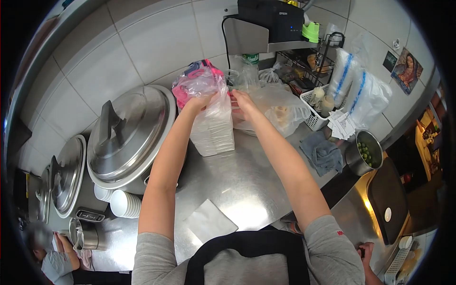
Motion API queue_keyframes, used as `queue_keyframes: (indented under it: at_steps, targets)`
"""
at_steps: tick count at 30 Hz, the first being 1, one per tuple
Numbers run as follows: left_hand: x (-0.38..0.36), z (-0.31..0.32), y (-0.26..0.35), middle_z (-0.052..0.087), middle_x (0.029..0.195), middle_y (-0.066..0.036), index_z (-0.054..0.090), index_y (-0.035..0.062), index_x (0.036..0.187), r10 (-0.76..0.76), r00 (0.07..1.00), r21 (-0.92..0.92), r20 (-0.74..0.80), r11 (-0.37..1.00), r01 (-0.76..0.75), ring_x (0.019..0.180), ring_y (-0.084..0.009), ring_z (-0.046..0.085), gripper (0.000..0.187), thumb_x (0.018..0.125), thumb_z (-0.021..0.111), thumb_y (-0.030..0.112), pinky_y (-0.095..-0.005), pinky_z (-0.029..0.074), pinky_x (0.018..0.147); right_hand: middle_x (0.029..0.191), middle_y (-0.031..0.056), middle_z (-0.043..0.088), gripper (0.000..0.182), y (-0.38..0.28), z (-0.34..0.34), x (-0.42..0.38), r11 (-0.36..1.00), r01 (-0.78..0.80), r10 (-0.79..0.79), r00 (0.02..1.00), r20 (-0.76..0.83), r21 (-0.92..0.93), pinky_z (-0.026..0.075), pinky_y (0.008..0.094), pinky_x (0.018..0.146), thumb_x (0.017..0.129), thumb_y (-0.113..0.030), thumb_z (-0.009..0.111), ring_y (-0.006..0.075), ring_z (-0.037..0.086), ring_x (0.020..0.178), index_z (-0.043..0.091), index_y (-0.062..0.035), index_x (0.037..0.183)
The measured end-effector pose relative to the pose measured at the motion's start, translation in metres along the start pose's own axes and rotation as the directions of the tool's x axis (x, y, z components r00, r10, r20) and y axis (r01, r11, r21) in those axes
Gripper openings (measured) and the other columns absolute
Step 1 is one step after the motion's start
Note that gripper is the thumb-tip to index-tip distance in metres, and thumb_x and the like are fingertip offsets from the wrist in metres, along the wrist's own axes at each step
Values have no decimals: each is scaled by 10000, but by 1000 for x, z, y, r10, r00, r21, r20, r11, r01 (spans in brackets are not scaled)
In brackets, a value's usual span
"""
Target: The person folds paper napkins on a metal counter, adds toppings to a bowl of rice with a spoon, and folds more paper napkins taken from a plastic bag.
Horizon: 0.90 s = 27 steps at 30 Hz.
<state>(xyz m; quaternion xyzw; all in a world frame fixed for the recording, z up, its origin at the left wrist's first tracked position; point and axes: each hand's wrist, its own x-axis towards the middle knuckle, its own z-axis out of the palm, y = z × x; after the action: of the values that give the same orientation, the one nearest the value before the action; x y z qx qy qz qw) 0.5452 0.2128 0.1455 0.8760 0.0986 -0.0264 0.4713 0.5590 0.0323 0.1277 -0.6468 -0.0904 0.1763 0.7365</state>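
Note:
A clear plastic bag (212,128) stands on the steel counter, holding a stack of white folded sheets that look like napkins. Its loose upper part lies against a pink patterned plastic package (195,78). My left hand (201,102) grips the top of the clear bag from the left, its fingertips partly hidden by the film. On the other side, my right hand (243,102) is beside the bag's upper edge with fingers stretched and slightly apart. A single white napkin (212,222) lies flat on the counter near my body.
Large lidded steel pots (130,137) line the left, with stacked white cups (125,204) before them. On the right are filled plastic bags (280,109), a white basket (313,114), a blue-grey cloth (321,153) and a steel pot of limes (365,153). Another person (59,261) is at lower left.

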Motion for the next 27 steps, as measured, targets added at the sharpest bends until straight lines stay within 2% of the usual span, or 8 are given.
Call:
queue_keyframes:
  at_steps: [4,12,15,17,18,19,22,27]
  targets:
    - [-24,-4,25,466,1276,-120,419,101,1282,-52,997,108,49,993,47,1164,-225,438,528,891,393,455,-324,336,973,1024,44,553,363,-4,-1,11,1000,-26,26,999,35,-8,430,369,779,937,-371,370,178,529,849,524,-71,1073]
    - [-15,-3,4,362,1364,-140,335,101,1342,186,973,467,139,854,-230,1257,-253,341,603,889,344,500,-348,248,1039,1116,55,532,415,-8,-17,10,993,-14,20,998,52,-117,438,353,751,921,-379,413,153,528,853,476,-77,1197]
    - [-11,-7,-14,324,1397,-148,304,101,1364,276,922,466,273,800,-378,1292,-263,304,632,889,325,516,-357,215,1064,1230,78,493,578,10,-16,11,994,-82,85,996,26,-77,413,410,864,886,-519,396,224,503,1038,421,-85,1268]
    - [-23,14,-7,289,1413,-148,286,109,1375,222,956,549,190,783,-291,1313,-269,259,649,885,298,535,-364,167,1080,1279,84,469,641,17,-6,1,990,-143,143,990,-19,-10,392,429,917,867,-586,377,247,477,1117,415,-98,1280]
    - [-33,26,-3,255,1430,-148,269,118,1385,171,980,619,104,760,-198,1335,-276,214,666,882,270,555,-370,120,1095,1317,89,431,712,21,2,-5,965,-168,139,979,152,200,353,415,963,844,-638,345,247,435,1167,387,-96,1304]
    - [-49,29,9,261,1432,-131,248,140,1395,149,965,579,215,777,-249,1329,-282,228,669,876,280,561,-365,134,1093,1355,95,393,784,22,6,-8,893,-220,94,945,314,393,314,402,1009,822,-691,312,247,394,1217,359,-93,1327]
    - [-69,25,28,265,1431,-129,238,148,1396,84,974,583,212,789,-195,1326,-280,235,653,880,283,545,-361,139,1093,1368,88,374,851,24,12,-12,879,-237,32,895,445,413,281,417,1023,796,-727,295,233,384,1228,298,-88,1358]
    - [-55,-1,28,259,1433,-126,222,155,1399,50,954,608,294,760,-228,1326,-281,234,623,886,297,501,-364,144,1093,1443,103,229,859,13,-5,1,982,-117,94,983,155,148,138,547,1041,811,-674,379,262,187,1326,238,-48,1382]
